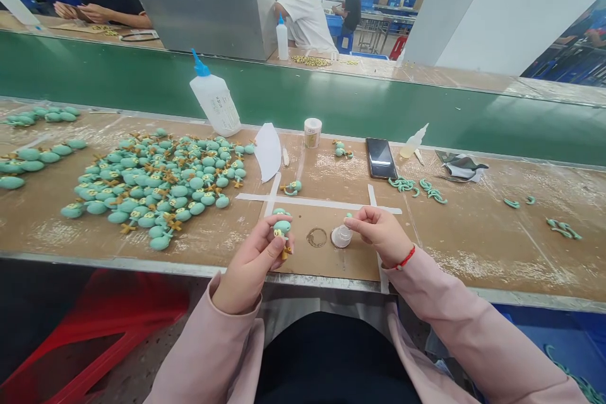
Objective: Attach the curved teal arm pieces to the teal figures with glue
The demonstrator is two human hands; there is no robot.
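Note:
Closed fingers of my left hand (pixel 258 246) hold a small green-headed figurine (pixel 282 227) with a brown lower part, above the board. My right hand (pixel 381 233) pinches a little green piece (pixel 349 217), mostly hidden by the fingertips, just over a small clear cup (pixel 341 236). Whether the piece touches the cup I cannot tell. Between my hands a brownish ring mark (pixel 317 237) shows on the board. Another figurine (pixel 292 187) lies beyond my left hand. Curved green arm pieces (pixel 402 184) lie beyond my right hand.
A large pile of figurines (pixel 161 177) spreads to the left. Behind stand a blue-tipped bottle (pixel 215 101), a tape roll (pixel 312 132), a phone (pixel 381 158) and a small glue bottle (pixel 414 142). A green conveyor belt (pixel 331 98) runs across, with co-workers seated beyond it.

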